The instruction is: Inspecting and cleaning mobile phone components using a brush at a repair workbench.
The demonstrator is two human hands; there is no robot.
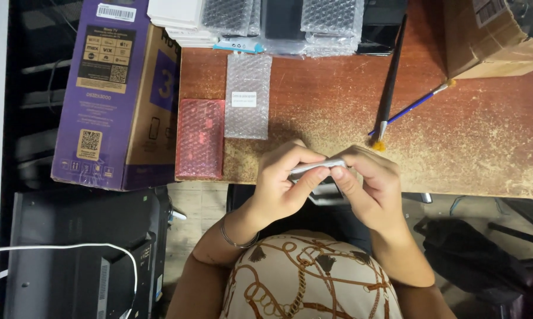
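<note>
Your left hand and right hand meet at the near edge of the worn wooden table. Both are closed in a pinch on one slim, silver-grey metal tool, which lies nearly level between the fingertips. For steady handling, keep both wrists low, grip near each end, and apply light pressure only.

At 10 o'clock from the hands, a red bubble-wrapped flat packet lies just beside a clear bubble-wrapped packet with a white label. At 2 o'clock, a long black-handled brush and a thin blue-handled brush lie with their tips near each other. Keep your elbows away from them.

At 12 o'clock, further bubble-wrapped packets stand in a row. A purple cardboard box stands at 9 o'clock and a brown cardboard carton at 1 o'clock.
</note>
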